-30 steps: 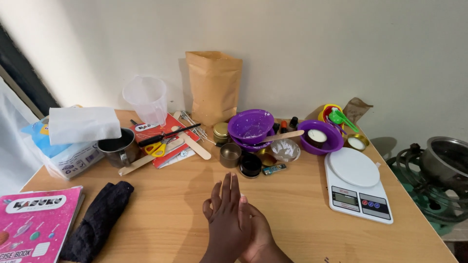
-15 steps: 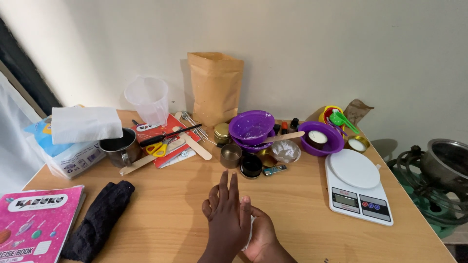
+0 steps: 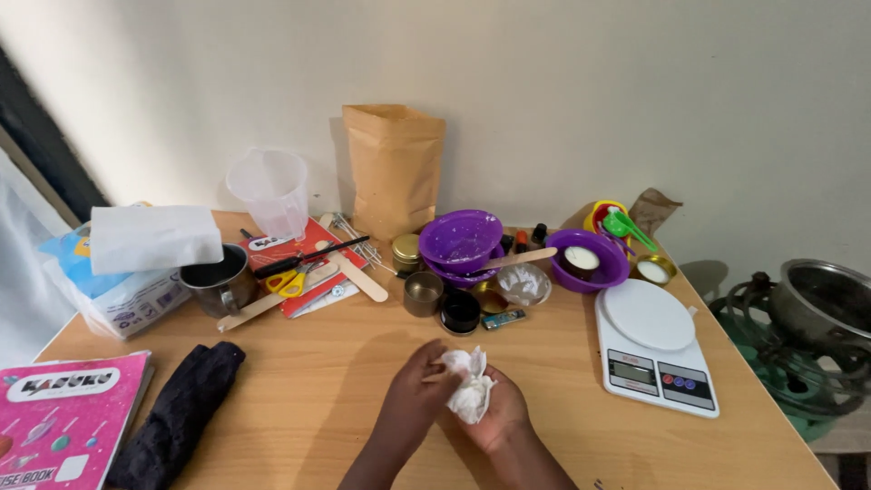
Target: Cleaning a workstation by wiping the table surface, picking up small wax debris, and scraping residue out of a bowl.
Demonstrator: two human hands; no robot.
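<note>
My left hand (image 3: 413, 404) and my right hand (image 3: 501, 419) meet low over the middle of the wooden table (image 3: 345, 363). Both grip a crumpled white tissue (image 3: 469, 388), which bulges out between the fingers. Just beyond the hands stand a small brass tin (image 3: 423, 293), a black round tin (image 3: 459, 311) and a clear glass bowl (image 3: 523, 284). A white digital kitchen scale (image 3: 655, 345) lies to the right of the hands.
At the back stand a brown paper pouch (image 3: 394, 168), a clear measuring jug (image 3: 270, 191), stacked purple bowls (image 3: 461, 241) and a purple bowl with a candle (image 3: 588, 259). On the left are a tissue pack (image 3: 136, 263), metal mug (image 3: 218, 279), scissors (image 3: 290, 277), black cloth (image 3: 177, 413) and pink book (image 3: 63, 417). A pot on a green stove (image 3: 817, 313) sits right.
Earlier the hands lay pressed flat together, rubbing, with nothing seen between them. Now they have curled around a crumpled white tissue and sit slightly further right.
</note>
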